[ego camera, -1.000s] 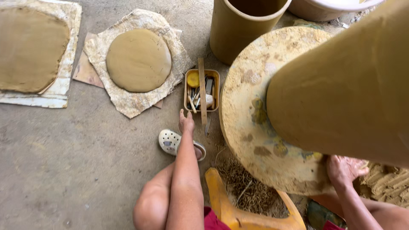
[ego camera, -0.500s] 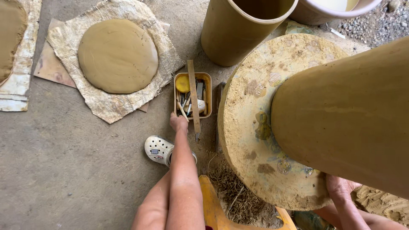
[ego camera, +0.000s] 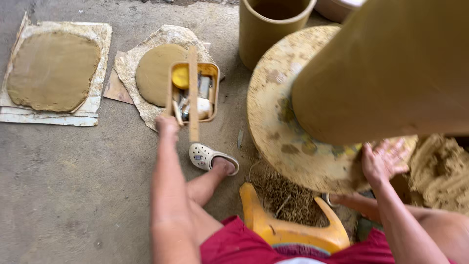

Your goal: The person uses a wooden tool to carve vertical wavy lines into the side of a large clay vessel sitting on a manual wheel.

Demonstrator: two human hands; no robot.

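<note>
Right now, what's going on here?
A person sits on a yellow stool at a clay-smeared round board bearing a tall clay cylinder. The left hand grips a yellow tool tray, held above a round clay slab. The right hand rests at the board's edge.

Single head-worn view, looking steeply down from my seated height. It faces the concrete floor point(ego camera: 73, 195) ahead of my knees. Close range; clay vessel point(ego camera: 391, 68) crowds the upper right corner.
</note>
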